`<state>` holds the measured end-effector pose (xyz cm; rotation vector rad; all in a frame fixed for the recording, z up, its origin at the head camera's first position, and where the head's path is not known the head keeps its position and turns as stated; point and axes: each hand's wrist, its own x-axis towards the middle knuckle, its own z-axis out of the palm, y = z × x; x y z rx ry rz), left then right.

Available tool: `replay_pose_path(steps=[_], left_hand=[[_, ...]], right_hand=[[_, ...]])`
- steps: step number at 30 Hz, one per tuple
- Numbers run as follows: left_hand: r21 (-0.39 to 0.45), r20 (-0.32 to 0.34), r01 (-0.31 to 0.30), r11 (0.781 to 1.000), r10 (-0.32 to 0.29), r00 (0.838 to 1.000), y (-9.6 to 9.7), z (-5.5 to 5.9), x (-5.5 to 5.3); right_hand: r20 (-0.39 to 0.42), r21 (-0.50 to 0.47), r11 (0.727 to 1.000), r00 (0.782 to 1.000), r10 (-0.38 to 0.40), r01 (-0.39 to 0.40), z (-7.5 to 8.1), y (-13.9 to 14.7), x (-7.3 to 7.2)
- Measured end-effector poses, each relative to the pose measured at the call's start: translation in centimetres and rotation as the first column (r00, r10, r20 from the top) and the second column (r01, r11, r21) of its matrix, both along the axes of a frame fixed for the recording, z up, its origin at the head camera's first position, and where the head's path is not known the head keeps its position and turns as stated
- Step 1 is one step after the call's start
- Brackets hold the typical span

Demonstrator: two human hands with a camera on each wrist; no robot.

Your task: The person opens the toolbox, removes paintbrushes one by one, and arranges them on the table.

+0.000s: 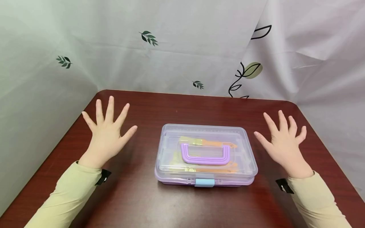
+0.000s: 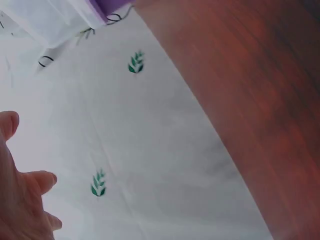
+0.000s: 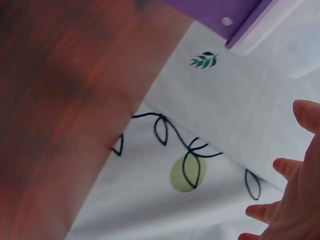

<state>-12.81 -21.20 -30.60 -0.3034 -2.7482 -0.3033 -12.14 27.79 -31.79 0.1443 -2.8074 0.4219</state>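
Observation:
A plastic storage box [image 1: 245, 152] with a clear lid and purple base sits on the table in the head view. Its purple handle [image 1: 205, 161] lies flat on the lid, and a light blue latch [image 1: 204, 182] is at the front. Through the lid show brushes with orange handles [image 1: 214, 143]. My left hand [image 1: 106, 137] is held left of the box, fingers spread and touching nothing. On the other side, my right hand [image 1: 283, 144] is likewise spread, apart from the box. The wrist views catch only part of the left hand [image 2: 22, 190] and right hand [image 3: 295, 195].
The dark red-brown wooden table [image 1: 137, 202] has rounded back corners. White cloth [image 1: 119, 63] with leaf prints hangs behind it and along both sides. Black straps [image 1: 104, 176] are at the wrists, by the pale sleeves [image 1: 68, 190].

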Motion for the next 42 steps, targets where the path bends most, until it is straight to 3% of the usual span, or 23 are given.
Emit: replay_pose_path(steps=[4,7,10,13,15,18,22,27,32,36,39,42], left_hand=[[0.047,-0.098,0.1,0.994,-0.095,0.991,0.9,0.1,0.3],[0.09,-0.184,0.194,0.977,-0.175,0.967,1.6,0.2,0.4],[0.142,-0.229,0.278,0.95,-0.241,0.943,2.3,0.4,0.6],[0.223,-0.193,0.318,0.921,-0.278,0.941,3.0,0.3,0.8],[0.296,-0.119,0.317,0.901,-0.294,0.948,3.5,0.2,1.1],[0.404,0.021,0.295,0.866,-0.331,0.943,4.2,-0.2,1.5],[0.505,0.134,0.281,0.816,-0.396,0.909,5.0,-0.6,2.1],[0.571,0.129,0.312,0.759,-0.459,0.879,5.7,-1.3,2.4],[0.582,0.112,0.34,0.739,-0.486,0.867,5.9,-2.2,2.9],[0.591,0.099,0.352,0.726,-0.498,0.861,5.8,-2.7,3.2],[0.618,0.096,0.359,0.699,-0.521,0.848,5.8,-3.0,3.3],[0.657,0.098,0.363,0.661,-0.553,0.828,5.9,-3.4,3.5]], right_hand=[[-0.032,-0.006,1.0,0.999,0.031,-0.031,0.5,-0.7,0.3],[-0.06,-0.013,0.998,0.996,0.066,-0.067,0.8,-1.4,0.6],[-0.106,-0.026,0.989,0.985,0.139,-0.143,1.0,-2.0,0.9],[-0.183,-0.026,0.965,0.95,0.252,-0.261,1.1,-2.8,1.2],[-0.24,-0.012,0.941,0.915,0.325,-0.338,1.2,-3.5,1.5],[-0.314,0.021,0.902,0.854,0.415,-0.431,1.5,-4.5,2.0],[-0.387,0.073,0.836,0.758,0.526,-0.543,1.9,-5.9,2.8],[-0.453,0.146,0.736,0.616,0.644,-0.661,2.0,-7.7,3.8],[-0.484,0.237,0.633,0.476,0.735,-0.737,1.4,-9.3,4.8],[-0.463,0.344,0.544,0.365,0.807,-0.765,0.8,-10.5,5.6],[-0.45,0.432,0.471,0.269,0.851,-0.769,0.4,-11.2,6.0],[-0.448,0.498,0.427,0.197,0.872,-0.755,0.0,-11.7,6.3]])
